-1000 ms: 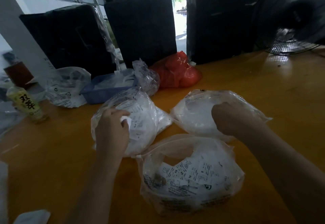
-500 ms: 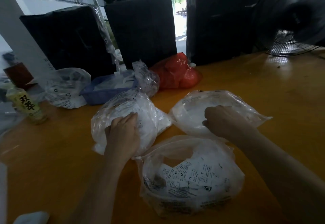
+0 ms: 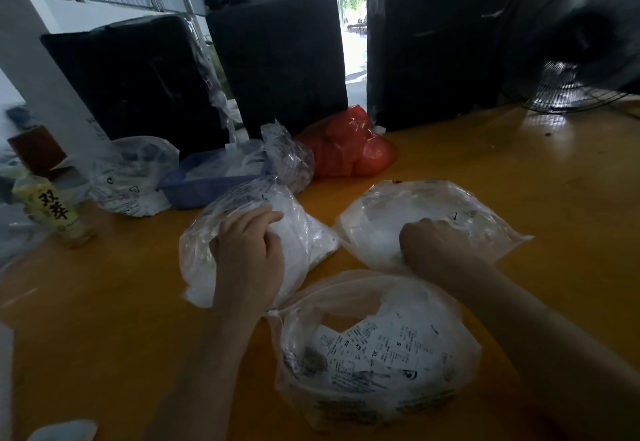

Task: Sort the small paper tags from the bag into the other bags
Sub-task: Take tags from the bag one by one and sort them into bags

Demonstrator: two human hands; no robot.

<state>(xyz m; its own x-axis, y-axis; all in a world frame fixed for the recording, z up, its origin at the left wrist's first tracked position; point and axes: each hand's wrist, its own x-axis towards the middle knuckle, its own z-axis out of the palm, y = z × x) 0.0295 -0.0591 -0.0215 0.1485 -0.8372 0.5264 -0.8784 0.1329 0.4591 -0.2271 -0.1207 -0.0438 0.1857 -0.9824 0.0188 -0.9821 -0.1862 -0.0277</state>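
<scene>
Head view shows the sorting midway, I judge: printed paper tags [image 3: 374, 354] remain in the crinkly near bag [image 3: 450, 354] on the glossy orange bench [image 3: 104, 319], while the left hand [image 3: 247, 257] reaches, fingers relaxed, into one clear bag [image 3: 311, 232] and the right hand [image 3: 436, 246], curled, its grasp hidden, into another [image 3: 485, 212].

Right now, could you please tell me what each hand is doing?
Left hand: open, resting on the left bag.
Right hand: cannot tell, fingers hidden.

Daylight blazed through the doorway [image 3: 343, 7], leaving the room dim. Glare streaked the desk [image 3: 554, 170]. Edges bowed and blurred.
</scene>
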